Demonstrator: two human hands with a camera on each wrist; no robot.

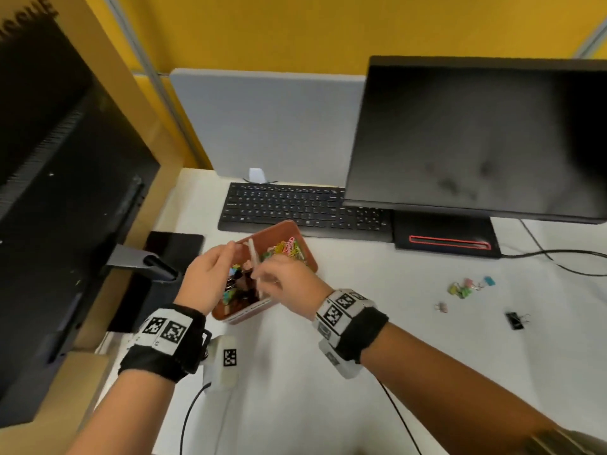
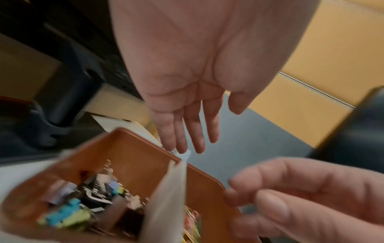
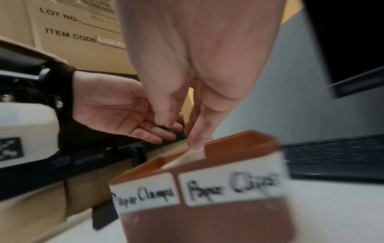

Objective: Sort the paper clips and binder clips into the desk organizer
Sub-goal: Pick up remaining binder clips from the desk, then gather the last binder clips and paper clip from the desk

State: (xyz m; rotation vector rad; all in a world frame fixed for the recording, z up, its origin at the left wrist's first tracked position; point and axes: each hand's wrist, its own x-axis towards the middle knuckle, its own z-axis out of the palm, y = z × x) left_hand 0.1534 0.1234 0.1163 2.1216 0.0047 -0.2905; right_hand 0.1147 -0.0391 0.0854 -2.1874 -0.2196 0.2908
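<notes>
A brown desk organizer sits in front of the keyboard, split by a white divider. Its front labels read "Paper Clamps" and "Paper Clips". Binder clips fill the left side, coloured paper clips the right. My left hand hovers open over the left side, fingers straight. My right hand points its fingers down at the divider; nothing shows between them. Several loose binder clips lie on the desk to the right.
A black keyboard lies behind the organizer, with a monitor and its stand to the right. Another monitor's back and a dark slab are to the left. Cables cross the white desk.
</notes>
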